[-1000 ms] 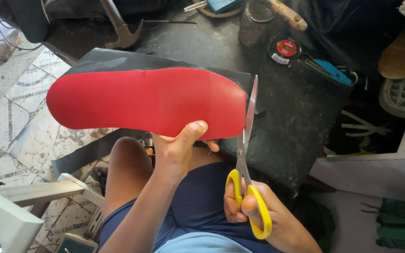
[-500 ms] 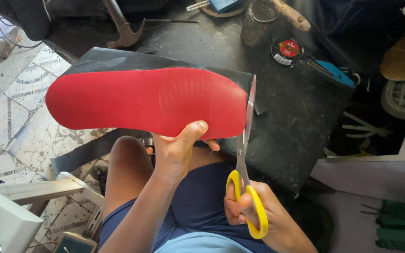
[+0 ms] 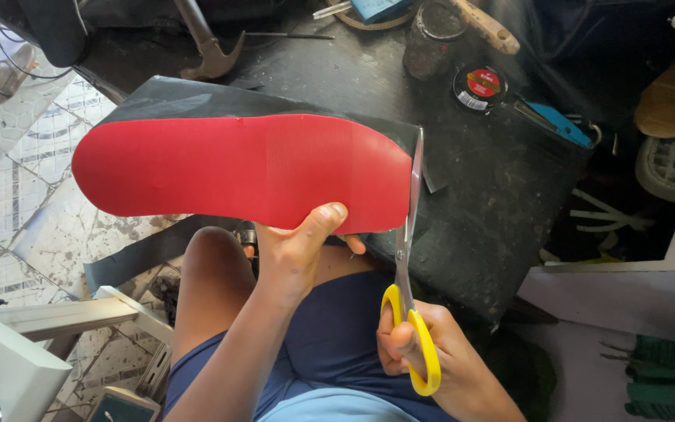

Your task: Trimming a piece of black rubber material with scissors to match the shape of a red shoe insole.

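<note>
Crowding the dark bench (image 3: 501, 203) beyond the work are a claw hammer (image 3: 208, 47) at the far edge, a grimy jar (image 3: 431, 39) with a wooden handle (image 3: 487, 27) beside it, a small round tin with a red lid (image 3: 480, 86) and a blue-handled tool (image 3: 560, 125) to its right; none of these lies between the hands and the piece. The red insole (image 3: 236, 168), backed by a black sheet (image 3: 197, 98) that shows along its far edge, is held up over the person's lap, its long axis running left to right with the rounded toe end pointing left. The left hand (image 3: 298, 250) grips its near edge from below, thumb pressed on the red face. The right hand (image 3: 419, 352) is closed through the yellow loops of the scissors (image 3: 408, 250), whose blades point up and away, meeting the black sheet just beside the insole's right end.
</note>
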